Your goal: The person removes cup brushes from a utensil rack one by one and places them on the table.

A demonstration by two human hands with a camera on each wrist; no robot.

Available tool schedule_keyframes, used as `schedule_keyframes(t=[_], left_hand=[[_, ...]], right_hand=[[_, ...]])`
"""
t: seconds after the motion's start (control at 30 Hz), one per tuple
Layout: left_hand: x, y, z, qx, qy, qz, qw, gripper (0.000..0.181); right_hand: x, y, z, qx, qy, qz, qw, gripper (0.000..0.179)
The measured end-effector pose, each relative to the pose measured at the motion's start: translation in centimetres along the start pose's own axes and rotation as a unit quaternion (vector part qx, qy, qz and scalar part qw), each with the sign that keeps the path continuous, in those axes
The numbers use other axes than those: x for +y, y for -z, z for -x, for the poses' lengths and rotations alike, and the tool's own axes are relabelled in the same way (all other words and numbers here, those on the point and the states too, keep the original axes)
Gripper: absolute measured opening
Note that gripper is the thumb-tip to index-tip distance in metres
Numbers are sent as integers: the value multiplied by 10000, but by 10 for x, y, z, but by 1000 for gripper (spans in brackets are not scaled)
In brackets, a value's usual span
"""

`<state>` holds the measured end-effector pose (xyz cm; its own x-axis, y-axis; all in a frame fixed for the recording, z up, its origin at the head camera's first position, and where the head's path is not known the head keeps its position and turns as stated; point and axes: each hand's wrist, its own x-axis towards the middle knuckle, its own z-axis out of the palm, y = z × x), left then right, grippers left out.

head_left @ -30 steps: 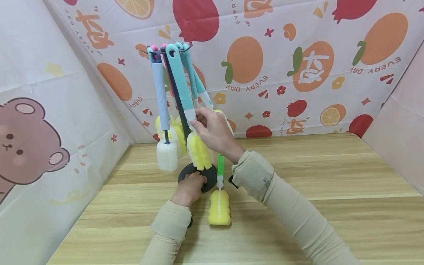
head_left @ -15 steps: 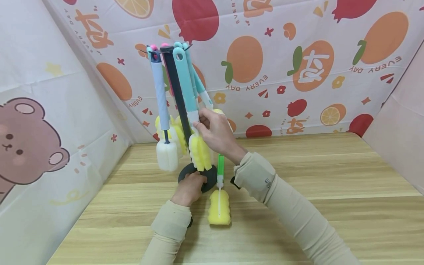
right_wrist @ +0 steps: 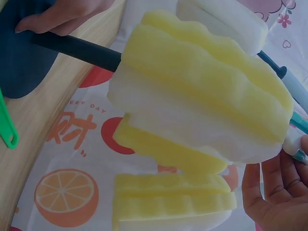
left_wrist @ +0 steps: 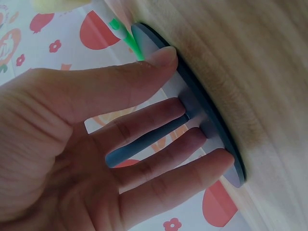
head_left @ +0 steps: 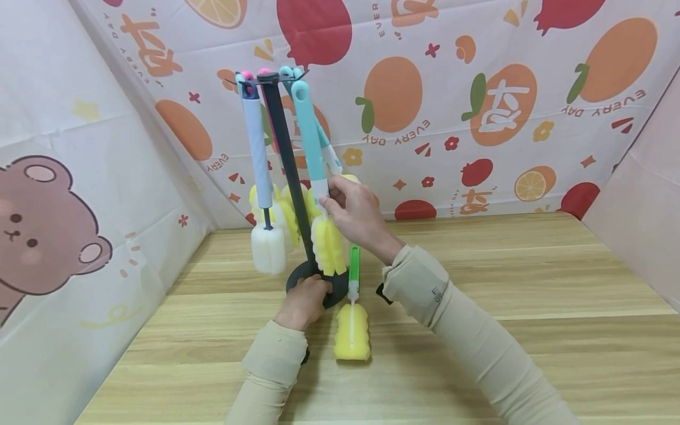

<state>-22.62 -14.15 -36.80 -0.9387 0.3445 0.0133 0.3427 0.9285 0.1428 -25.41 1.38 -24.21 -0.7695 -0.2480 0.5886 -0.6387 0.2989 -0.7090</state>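
My right hand pinches a teal-handled sponge bottle brush at the white neck above its head. In the right wrist view its yellow-and-white sponge fills the middle. The brush hangs upright, with its looped top just right of and lower than the black stand's hooks. My left hand rests its fingertips on the stand's round base. In the left wrist view the thumb and straight fingers press down on that base. The black pole leans slightly in the head view.
A blue-handled brush with a white sponge hangs at the stand's left. Several other pink- and teal-handled brushes hang behind. Close to the base, a green-handled brush with a yellow sponge lies on the wooden table. Printed cloth stands behind.
The right hand has drawn the teal-handled brush rightward, its loop leaving the stand's hook and uncovering more of the pole. The left hand has stayed on the base.
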Motion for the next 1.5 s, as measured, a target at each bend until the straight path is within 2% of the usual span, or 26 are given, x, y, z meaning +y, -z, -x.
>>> schedule_keyframes(t=[0.2,0.47,0.83,1.17,1.5], left_hand=[[1,1,1,39,-10,-22,10000,25],[1,1,1,50,20,-23,10000,26],[1,0,0,-49,69,50,10000,25],[2,3,0,-195,120,71,9997,26],[2,3,1,-212,112,75,9997,26]], right_hand=[[5,1,3,-65,3,-5,10000,15],[10,5,5,-47,-38,-321,9995,16],[20,8,9,93,-73,-122,9999,13],[23,10,13,214,-23,-167,9996,10],[25,13,16,187,-84,-311,9993,12]])
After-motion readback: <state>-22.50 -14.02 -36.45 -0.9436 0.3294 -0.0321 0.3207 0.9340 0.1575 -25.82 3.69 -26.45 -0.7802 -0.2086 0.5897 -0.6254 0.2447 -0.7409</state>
